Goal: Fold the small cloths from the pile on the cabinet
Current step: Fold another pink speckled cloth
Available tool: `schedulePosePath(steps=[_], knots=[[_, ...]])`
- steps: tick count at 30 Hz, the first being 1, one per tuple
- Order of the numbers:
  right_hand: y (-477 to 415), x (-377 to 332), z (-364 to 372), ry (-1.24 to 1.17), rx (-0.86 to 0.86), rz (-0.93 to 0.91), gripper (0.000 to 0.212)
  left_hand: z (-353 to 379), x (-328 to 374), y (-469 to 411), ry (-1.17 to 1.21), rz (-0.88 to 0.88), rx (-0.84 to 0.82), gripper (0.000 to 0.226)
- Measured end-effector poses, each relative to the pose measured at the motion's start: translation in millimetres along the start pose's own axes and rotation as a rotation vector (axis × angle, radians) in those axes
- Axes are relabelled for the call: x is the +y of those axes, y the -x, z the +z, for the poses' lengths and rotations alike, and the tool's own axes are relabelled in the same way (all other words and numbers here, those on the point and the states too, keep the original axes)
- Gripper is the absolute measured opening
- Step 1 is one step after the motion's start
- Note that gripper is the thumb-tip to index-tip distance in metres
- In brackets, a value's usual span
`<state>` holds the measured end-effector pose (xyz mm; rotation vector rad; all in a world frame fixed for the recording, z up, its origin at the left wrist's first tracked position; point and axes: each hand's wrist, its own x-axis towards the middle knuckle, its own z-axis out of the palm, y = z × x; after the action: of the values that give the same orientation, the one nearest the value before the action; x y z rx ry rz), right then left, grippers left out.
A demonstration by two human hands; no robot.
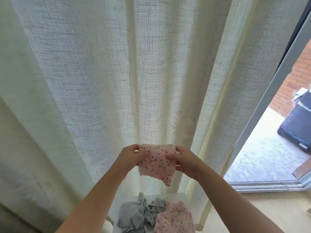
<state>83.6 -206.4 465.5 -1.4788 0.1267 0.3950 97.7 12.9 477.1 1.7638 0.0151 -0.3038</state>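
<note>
Your left hand (128, 157) pinches the pink dotted cloth (157, 163) at its upper-left edge, and your right hand (182, 158) pinches the upper-right. The cloth hangs above the cabinet (180, 196) at 6 o'clock, which bears grey cloths (134, 214) and pink cloths (173, 217).

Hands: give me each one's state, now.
Left hand: pinches the pink dotted cloth at its left edge.
Right hand: pinches the same cloth at its right edge.

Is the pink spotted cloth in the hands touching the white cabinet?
No: left hand and right hand hold the pink spotted cloth up above the white cabinet.
</note>
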Motion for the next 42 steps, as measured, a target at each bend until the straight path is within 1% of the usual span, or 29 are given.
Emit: schedulePosePath(steps=[1, 3, 4, 6, 7, 8, 10, 11, 12, 13, 14, 15, 17, 18, 19, 21, 23, 25, 26, 28, 30, 31, 32, 34, 36, 38, 42], knots=[[1.3, 0.6, 1.3, 0.02, 0.056, -0.027, 0.046, 1.4, -1.1, 0.3, -0.027, 0.021, 0.058, 0.023], [3.3, 2.8, 2.1, 0.074, 0.163, -0.102, 0.058, 4.6, -1.6, 2.9, -0.084, 0.087, 0.148, 0.032], [5.5, 3.3, 1.4, 0.123, 0.187, -0.148, 0.062, 5.7, -2.4, 4.8, -0.107, 0.135, 0.175, 0.037], [11.3, 1.9, 0.3, 0.24, 0.136, -0.228, 0.07, 6.1, 0.1, 10.1, -0.162, 0.246, 0.17, 0.045], [13.9, 1.0, -0.2, 0.31, 0.098, -0.263, 0.068, 5.2, 1.8, 12.7, -0.21, 0.3, 0.164, 0.041], [15.8, -0.4, -0.8, 0.407, 0.088, -0.297, 0.058, 4.1, 3.1, 14.5, -0.28, 0.353, 0.167, 0.031], [16.7, -4.3, -1.7, 0.663, 0.157, -0.367, 0.021, 1.2, 4.4, 16.9, -0.449, 0.43, 0.209, 0.011], [17.0, -5.1, -2.8, 0.753, 0.188, -0.393, 0.007, -0.7, 3.3, 17.3, -0.526, 0.461, 0.232, 0.005], [17.5, -6.0, -3.0, 0.803, 0.207, -0.416, 0.004, -3.3, 1.1, 17.1, -0.597, 0.489, 0.257, 0.006], [17.7, -6.8, -2.6, 0.818, 0.219, -0.443, 0.005, -5.5, 0.9, 18.2, -0.645, 0.52, 0.269, 0.01], [18.6, -8.5, -1.4, 0.825, 0.215, -0.473, 0.005, -7.2, 1.3, 19.4, -0.662, 0.533, 0.248, 0.011], [19.8, -11.3, 0.9, 0.836, 0.199, -0.51, 0.006, -7.3, 3.6, 21.5, -0.664, 0.534, 0.188, 0.014], [21.9, -18.7, 7.9, 0.858, 0.162, -0.566, 0.012, -0.9, 7.0, 24.7, -0.701, 0.446, 0.018, 0.027], [24.0, -23.2, 12.1, 0.841, 0.147, -0.573, 0.015, 4.9, 7.9, 26.0, -0.733, 0.428, -0.027, 0.022], [25.8, -27.1, 14.7, 0.817, 0.134, -0.569, 0.018, 10.1, 6.8, 25.5, -0.728, 0.429, -0.039, 0.019], [27.9, -31.9, 11.9, 0.831, 0.102, -0.515, 0.024, 14.3, 4.9, 24.3, -0.628, 0.43, -0.013, 0.034], [31.4, -30.5, 3.6, 0.899, 0.028, -0.41, 0.024, 7.1, 5.5, 23.6, -0.511, 0.392, -0.009, 0.039], [35.2, -25.8, -4.8, 0.876, -0.001, -0.366, 0.012, -3.0, 3.5, 22.7, -0.483, 0.35, -0.068, 0.034], [37.8, -24.9, -5.5, 0.862, 0.012, -0.373, 0.007, -5.4, 3.7, 24.7, -0.488, 0.34, -0.099, 0.027], [41.7, -24.8, -1.3, 0.869, 0.048, -0.405, 0.016, -6.6, 2.5, 27.0, -0.475, 0.346, -0.119, 0.004], [42.7, -24.8, 3.9, 0.886, 0.063, -0.428, 0.02, -1.9, 4.9, 33.6, -0.458, 0.462, -0.09, 0.042], [43.4, -24.7, 6.4, 0.894, 0.061, -0.436, 0.021, -0.8, 7.1, 35.7, -0.488, 0.531, -0.07, 0.051], [44.2, -25.0, 8.3, 0.899, 0.056, -0.441, 0.022, 0.2, 10.1, 37.2, -0.524, 0.609, -0.069, 0.051], [46.1, -26.0, 9.0, 0.913, 0.053, -0.44, 0.024, 0.7, 14.7, 38.3, -0.674, 0.716, -0.082, 0.038], [48.4, -28.4, 8.9, 0.929, 0.069, -0.452, 0.026, -0.3, 18.7, 39.2, -0.793, 0.755, -0.085, 0.025], [50.3, -29.9, 8.7, 0.936, 0.087, -0.482, 0.029, -1.1, 19.5, 39.0, -0.831, 0.766, -0.073, 0.018], [54.2, -28.6, 8.2, 0.921, 0.125, -0.52, 0.03, 0.5, 17.5, 40.1, -0.845, 0.776, -0.048, 0.014]])
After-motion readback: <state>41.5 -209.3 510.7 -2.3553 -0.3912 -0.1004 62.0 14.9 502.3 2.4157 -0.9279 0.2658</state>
